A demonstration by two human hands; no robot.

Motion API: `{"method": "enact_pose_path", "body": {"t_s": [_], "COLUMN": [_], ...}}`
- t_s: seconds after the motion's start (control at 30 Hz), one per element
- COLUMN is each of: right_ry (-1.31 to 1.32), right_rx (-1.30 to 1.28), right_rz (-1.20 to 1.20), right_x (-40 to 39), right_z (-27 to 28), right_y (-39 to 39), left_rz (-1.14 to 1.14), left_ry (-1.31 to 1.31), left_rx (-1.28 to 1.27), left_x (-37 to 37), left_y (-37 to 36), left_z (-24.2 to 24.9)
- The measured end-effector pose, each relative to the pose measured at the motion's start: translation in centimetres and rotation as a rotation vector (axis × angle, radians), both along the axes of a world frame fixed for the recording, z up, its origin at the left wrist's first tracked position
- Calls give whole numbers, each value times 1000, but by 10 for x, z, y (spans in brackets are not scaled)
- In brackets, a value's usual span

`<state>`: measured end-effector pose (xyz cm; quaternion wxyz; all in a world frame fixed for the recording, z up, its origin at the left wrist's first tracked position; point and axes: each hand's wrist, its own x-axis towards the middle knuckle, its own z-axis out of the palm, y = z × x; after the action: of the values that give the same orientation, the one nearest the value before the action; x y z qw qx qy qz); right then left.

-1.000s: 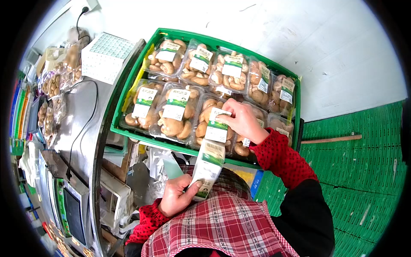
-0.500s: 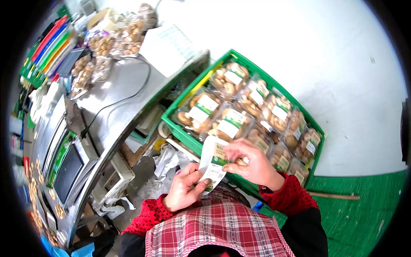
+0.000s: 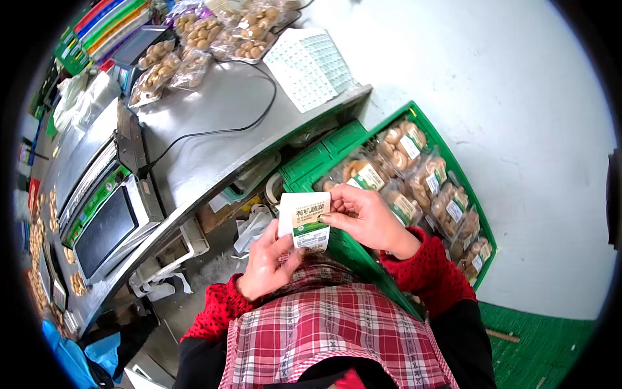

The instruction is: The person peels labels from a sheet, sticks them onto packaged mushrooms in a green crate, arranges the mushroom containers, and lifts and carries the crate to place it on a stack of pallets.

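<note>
A printed label [image 3: 310, 223] on white backing paper, with a green band, dark characters and a barcode, faces me in front of the checked apron. My left hand [image 3: 267, 264] grips its lower left edge between thumb and fingers. At its right edge, my right hand [image 3: 372, 223] is closed, the thumb pressing on the label's face. Just beyond and to the right stands a green crate [image 3: 350, 258] with several clear packs of mushrooms [image 3: 447, 209], many bearing similar labels. My right forearm crosses over the crate's near side.
On the left a metal table [image 3: 214, 104] carries a weighing scale with a dark panel [image 3: 107, 233], a black cable [image 3: 246, 128], a printed sheet [image 3: 308, 68] and bagged mushrooms [image 3: 197, 32]. Loose mushrooms [image 3: 76, 283] lie near the scale. Green matting [image 3: 544, 343] covers the floor at lower right.
My view has swung, so the table and crate sit further right. Both hands have brought the label more upright and facing me; the right fingers now press its right edge.
</note>
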<state>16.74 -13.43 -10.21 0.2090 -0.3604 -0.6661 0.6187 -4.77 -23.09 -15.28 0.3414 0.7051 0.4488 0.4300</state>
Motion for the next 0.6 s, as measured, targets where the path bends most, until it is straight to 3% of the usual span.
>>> {"method": "enact_pose_path", "body": {"t_s": [0.07,0.1,0.17,0.3,0.43,0.5,0.57,0.6], "right_ry": [-168,-116,-92,-199,-131,-123,-125,-136], "right_rx": [474,743,559,579,483,598,675,750], "right_rz": [-147,-155,-34,127,81,51,61,55], "right_x": [-17,-28,-41,-61,-84,-94,-105,-109], "right_z": [10,19,29,10,6,1,-5,-10], "right_y": [7,18,29,48,47,50,55,56], "left_rz": [43,56,31,87,199,218,191,298], "left_ry": [-27,-36,-27,137,11,-112,-206,-333], "left_rx": [-51,-56,-2,13,165,163,-160,-198], "left_x": [-11,-16,-23,-37,-48,-53,-61,-55], "left_y": [11,17,30,49,67,72,67,67], "left_z": [-2,-3,-5,-3,-2,-16,-24,-33]}}
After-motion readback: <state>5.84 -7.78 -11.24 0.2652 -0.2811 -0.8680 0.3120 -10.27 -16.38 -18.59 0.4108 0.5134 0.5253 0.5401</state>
